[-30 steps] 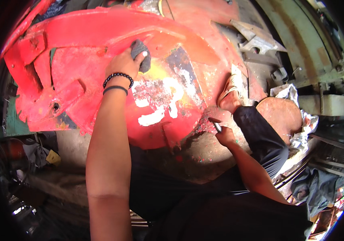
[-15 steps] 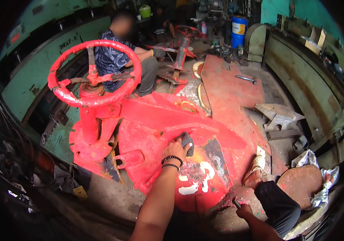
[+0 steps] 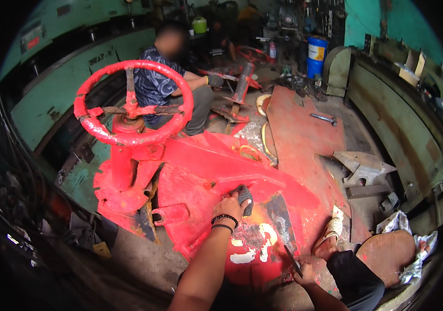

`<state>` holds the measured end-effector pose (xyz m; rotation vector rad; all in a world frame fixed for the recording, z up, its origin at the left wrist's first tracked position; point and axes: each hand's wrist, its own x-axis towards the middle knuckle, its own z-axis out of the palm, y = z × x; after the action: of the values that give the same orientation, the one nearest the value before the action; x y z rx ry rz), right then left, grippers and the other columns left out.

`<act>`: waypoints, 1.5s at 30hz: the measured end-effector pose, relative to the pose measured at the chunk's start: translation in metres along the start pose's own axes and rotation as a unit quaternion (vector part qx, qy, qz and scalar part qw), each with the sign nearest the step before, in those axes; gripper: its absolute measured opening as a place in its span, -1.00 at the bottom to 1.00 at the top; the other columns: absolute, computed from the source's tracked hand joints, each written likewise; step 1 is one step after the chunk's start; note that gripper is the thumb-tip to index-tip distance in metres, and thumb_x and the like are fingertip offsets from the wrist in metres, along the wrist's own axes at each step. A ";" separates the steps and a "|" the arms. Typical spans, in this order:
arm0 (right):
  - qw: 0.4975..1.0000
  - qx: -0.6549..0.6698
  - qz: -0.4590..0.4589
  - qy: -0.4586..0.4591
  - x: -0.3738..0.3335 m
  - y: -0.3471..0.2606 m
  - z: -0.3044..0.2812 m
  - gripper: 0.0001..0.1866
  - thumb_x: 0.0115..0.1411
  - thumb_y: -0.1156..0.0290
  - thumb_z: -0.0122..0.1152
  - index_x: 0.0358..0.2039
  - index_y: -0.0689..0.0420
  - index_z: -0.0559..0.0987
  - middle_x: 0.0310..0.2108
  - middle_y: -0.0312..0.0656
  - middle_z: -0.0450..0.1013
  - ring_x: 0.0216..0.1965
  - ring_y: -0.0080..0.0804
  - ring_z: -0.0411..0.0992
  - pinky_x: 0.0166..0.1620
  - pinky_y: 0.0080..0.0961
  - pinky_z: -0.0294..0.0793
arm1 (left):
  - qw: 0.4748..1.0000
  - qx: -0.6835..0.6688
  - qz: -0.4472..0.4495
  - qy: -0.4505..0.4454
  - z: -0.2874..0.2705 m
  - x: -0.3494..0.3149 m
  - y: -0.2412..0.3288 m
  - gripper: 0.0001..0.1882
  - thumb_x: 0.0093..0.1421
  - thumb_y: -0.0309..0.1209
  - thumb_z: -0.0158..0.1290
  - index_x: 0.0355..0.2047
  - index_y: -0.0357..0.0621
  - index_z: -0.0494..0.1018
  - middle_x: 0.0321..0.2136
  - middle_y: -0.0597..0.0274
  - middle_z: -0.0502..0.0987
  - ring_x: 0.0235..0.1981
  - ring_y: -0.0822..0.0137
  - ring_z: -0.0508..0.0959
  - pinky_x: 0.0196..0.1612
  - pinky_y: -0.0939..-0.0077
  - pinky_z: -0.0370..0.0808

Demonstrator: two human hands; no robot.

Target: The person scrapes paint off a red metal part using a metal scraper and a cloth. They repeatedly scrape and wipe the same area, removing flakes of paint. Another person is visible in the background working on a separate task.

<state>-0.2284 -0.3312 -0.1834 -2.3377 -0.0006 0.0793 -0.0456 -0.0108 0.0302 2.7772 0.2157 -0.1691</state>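
My left hand (image 3: pixel 230 205), with dark bands at the wrist, grips a dark grey pad or wadded cloth (image 3: pixel 244 197). It presses this against a large round metal part (image 3: pixel 185 186), painted red and worn down to grey and white patches near its front. In my right hand (image 3: pixel 306 273) is a dark, thin, blade-like tool (image 3: pixel 293 260), its tip up beside the front right edge of the part; its exact kind is unclear. A red steering-wheel-shaped handwheel (image 3: pixel 133 137) stands on a post at the part's left.
Beyond the handwheel sits a gloved co-worker (image 3: pixel 154 78) beside another red metal piece (image 3: pixel 242 85). A hammer (image 3: pixel 324 119) rests on a reddish sheet (image 3: pixel 296 116). An anvil (image 3: pixel 361 168) stands to the right, near my sandalled foot (image 3: pixel 331 233). Farther back is a blue drum (image 3: pixel 314 67).
My right hand has brought the blade-like tool left, close to the red part's edge, and more of the blade shows. My left hand stays at nearly the same spot. The view has shifted slightly.
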 end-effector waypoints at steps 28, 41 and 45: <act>0.928 -0.233 0.226 -0.184 -0.063 0.070 0.033 -0.64 -0.02 0.26 0.11 -0.21 0.11 0.62 -0.24 0.07 0.56 -0.16 -0.01 0.55 -0.05 -0.16 0.52 | 1.000 -0.018 0.007 0.020 0.011 0.007 -0.008 -0.35 0.20 0.18 -0.04 0.07 -0.07 0.38 -0.13 -0.08 0.57 -0.07 -0.04 0.56 -0.02 0.04 0.48; 0.901 -0.135 0.304 -0.279 -0.067 0.124 0.054 -0.70 -0.06 0.20 0.30 -0.46 0.20 0.62 -0.60 -0.11 0.54 -0.61 -0.28 0.53 -0.48 -0.33 0.56 | 1.000 -0.016 0.001 0.012 0.006 0.004 -0.004 -0.38 0.21 0.14 0.00 0.07 -0.07 0.38 -0.15 -0.08 0.57 -0.07 -0.04 0.56 -0.03 0.06 0.50; 0.887 -0.089 0.349 -0.287 -0.065 0.123 0.059 -0.69 -0.04 0.21 0.33 -0.50 0.24 0.60 -0.62 -0.14 0.53 -0.67 -0.33 0.50 -0.57 -0.35 0.52 | 1.000 -0.015 -0.003 0.012 0.005 0.003 -0.003 -0.38 0.21 0.14 -0.01 0.08 -0.07 0.38 -0.14 -0.08 0.56 -0.06 -0.04 0.56 -0.02 0.07 0.49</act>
<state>-0.2999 -0.3758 -0.3088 -2.2895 0.5602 1.1641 -0.0442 -0.0090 0.0243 2.7497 0.2305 -0.1336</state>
